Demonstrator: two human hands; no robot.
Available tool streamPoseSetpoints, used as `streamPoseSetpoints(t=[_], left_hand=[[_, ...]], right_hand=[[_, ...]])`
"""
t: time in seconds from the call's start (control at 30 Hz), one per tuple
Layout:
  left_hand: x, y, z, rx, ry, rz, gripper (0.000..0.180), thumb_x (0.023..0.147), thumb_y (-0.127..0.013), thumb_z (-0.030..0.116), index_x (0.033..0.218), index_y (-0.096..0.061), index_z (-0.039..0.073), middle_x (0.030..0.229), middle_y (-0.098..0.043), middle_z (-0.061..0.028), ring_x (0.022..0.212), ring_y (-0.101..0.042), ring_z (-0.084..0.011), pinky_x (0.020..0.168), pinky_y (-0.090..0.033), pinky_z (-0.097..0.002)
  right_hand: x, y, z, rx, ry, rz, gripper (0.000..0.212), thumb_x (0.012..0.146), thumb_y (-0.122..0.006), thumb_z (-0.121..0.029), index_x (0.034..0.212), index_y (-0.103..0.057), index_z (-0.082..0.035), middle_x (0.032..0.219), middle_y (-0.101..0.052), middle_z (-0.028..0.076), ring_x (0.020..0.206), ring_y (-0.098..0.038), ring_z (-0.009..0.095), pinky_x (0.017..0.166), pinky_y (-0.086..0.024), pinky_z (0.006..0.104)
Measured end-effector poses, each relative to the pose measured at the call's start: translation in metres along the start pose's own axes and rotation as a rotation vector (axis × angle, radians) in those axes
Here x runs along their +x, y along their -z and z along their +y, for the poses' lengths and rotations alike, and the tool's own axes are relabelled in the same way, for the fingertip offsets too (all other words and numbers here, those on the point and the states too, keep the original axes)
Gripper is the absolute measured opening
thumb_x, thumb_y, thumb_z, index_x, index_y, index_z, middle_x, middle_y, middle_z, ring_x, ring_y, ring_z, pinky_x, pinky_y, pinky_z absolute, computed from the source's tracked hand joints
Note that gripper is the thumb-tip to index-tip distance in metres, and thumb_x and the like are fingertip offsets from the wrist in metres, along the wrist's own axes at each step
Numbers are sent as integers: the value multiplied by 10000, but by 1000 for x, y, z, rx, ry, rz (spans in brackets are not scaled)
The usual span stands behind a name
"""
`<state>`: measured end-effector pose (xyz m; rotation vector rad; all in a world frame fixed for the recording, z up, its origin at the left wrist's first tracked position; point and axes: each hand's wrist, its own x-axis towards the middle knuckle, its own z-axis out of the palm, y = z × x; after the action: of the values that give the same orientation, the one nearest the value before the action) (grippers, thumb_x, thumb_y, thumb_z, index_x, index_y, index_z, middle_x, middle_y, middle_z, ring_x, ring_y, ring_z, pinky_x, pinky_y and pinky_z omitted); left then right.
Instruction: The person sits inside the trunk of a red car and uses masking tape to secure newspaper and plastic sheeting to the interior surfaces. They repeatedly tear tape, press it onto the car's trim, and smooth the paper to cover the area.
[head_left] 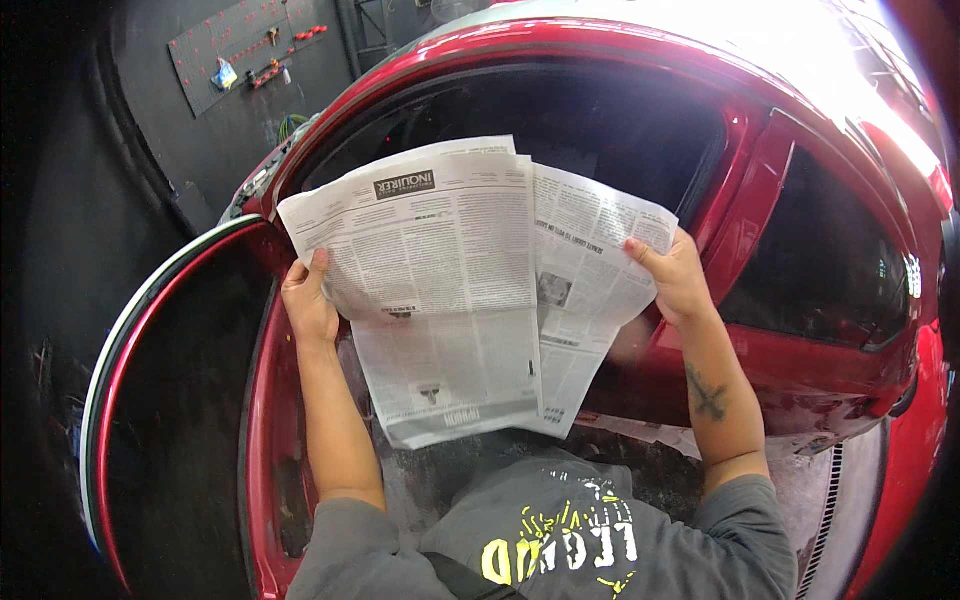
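Newspaper [450, 290] | both edges pinched | left fingers [318, 265] | right fingers [640, 250]

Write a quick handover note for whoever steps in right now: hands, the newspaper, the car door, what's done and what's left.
Left hand grips the left edge of the newspaper sheets; right hand grips their right edge.
The sheets are spread open in the air in front of the open doorway of the red car. The open door stands to the left.
Done: several sheets unfolded; another sheet lies low by the sill.
Left: the held sheets are not yet laid or fixed on anything.
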<state>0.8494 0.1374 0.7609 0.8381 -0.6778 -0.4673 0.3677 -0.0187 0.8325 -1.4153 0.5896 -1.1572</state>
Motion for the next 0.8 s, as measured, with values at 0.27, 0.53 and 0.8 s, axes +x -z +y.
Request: streamPoseSetpoints(t=[0.27, 0.53, 0.8], left_hand=[[-13, 16, 28, 245, -167, 211, 250, 1088, -719, 228, 1146, -761, -11, 1083, -785, -46, 930, -694, -116, 881, -550, -298], [-95, 46, 66, 825, -348, 595, 313, 1107, -685, 240, 1034, -726, -62, 972, -686, -26, 907, -579, -119, 852, -482, -297], [-187, 15, 50, 1203, -493, 652, 320, 1106, -671, 216, 1041, -707, -95, 926, -707, -112, 839, -599, -216, 818, -506, -364]], right_hand=[[24, 27, -48, -582, 167, 34, 189, 1050, -741, -178, 1096, -753, 4, 940, -763, 30, 840, -679, 103, 769, -554, 316], [86, 15, -104, -876, 379, -63, 308, 1016, -759, -259, 1036, -739, 48, 907, -770, 145, 812, -731, 250, 763, -570, 391], [272, 19, -140, -1331, 936, -122, 334, 1046, -671, -342, 1109, -757, -26, 1014, -752, 227, 963, -712, 410, 879, -569, 502]])
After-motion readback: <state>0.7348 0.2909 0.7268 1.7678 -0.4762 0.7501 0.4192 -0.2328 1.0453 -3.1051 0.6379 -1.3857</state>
